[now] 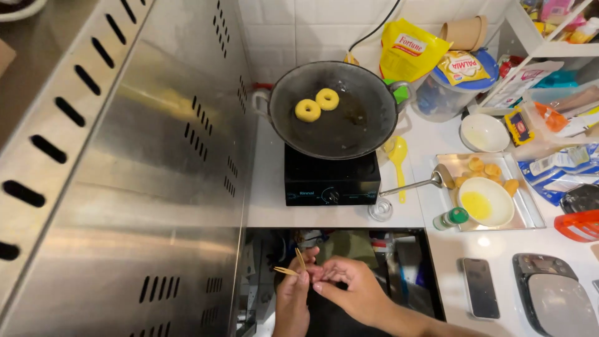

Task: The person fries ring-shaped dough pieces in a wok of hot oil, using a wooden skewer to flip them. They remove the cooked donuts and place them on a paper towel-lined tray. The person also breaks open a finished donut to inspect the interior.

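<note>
Low centre of the frame: the left hand (293, 298) and right hand (349, 290), grips pinched on thin wooden skewers (292, 267), apparently readying them to turn two frying dough rings (317, 104) in the wok (331, 109) at upper centre.

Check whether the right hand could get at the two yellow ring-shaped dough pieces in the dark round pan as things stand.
Probably yes: nothing stands between the right hand and the pan, but its fingers are on thin wooden sticks, and the rings sit in oil.

Wok (334, 125) w/ two dough rings (317, 105) on stove (331, 181), tray (523, 206) right, hands w/ sticks (293, 267) in front.
</note>
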